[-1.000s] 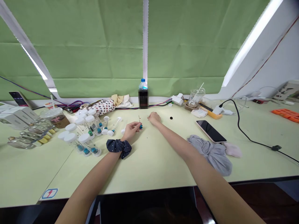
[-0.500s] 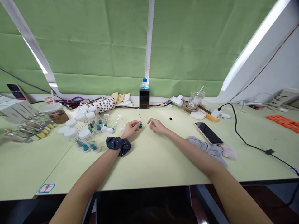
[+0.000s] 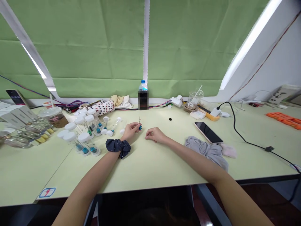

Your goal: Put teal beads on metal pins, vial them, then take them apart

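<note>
R hand [image 3: 155,135] moved twd wearer; blue pc [image 3: 140,127] part-hid by L hand [image 3: 131,130].

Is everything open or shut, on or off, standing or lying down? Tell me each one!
Left hand: closed on small blue piece
Right hand: fingers curled; can't tell if holding anything
Bottle: upright, capped
Nearest phone: face up, screen dark
Green blinds: down
Front containers: standing, lids on
Gray cloth: crumpled

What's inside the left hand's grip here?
The left hand pinches a small blue piece, partly visible, with a thin stem rising above it. Whether stem and piece join, or anything lies in the palm, is covered and cannot be seen.
</note>
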The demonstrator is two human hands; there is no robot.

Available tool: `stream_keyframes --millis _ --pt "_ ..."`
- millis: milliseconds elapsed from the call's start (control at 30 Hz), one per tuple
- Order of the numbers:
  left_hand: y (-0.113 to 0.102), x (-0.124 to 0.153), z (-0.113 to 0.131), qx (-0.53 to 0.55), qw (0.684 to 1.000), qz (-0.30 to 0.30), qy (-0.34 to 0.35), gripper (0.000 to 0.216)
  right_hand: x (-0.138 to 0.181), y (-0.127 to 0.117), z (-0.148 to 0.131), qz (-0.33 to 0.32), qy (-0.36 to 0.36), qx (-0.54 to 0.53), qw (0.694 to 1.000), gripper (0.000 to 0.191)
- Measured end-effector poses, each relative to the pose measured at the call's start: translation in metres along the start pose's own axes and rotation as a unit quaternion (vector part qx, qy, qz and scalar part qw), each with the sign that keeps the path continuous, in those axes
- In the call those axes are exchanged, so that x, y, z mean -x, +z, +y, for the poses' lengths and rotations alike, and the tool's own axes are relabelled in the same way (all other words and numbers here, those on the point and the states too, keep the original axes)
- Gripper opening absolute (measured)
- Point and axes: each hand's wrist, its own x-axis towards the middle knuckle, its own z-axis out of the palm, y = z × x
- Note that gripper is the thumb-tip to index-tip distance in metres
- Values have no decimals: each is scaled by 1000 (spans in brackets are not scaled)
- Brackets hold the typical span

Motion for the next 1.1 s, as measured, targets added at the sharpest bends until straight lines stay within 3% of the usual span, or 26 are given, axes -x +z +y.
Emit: stream_keyframes --millis 267,467,667,900,1100 --pt "0 0 0 5 1000 -5 -2 47 -6 3 7 18 27 17 999 19" --pt "-1 -1 -2 -8 1000 -9 5 47 -6 4 3 45 -17 140 989 8" --pt "0 -1 -1 -3 1000 -3 7 46 -4 7 -4 50 -37 196 979 11" --pt "0 0 0 -7 1000 -6 6 48 -4 5 0 78 -56 175 980 16" --pt "1 0 0 -1 1000 -4 0 46 1 -5 2 62 6 30 998 24"
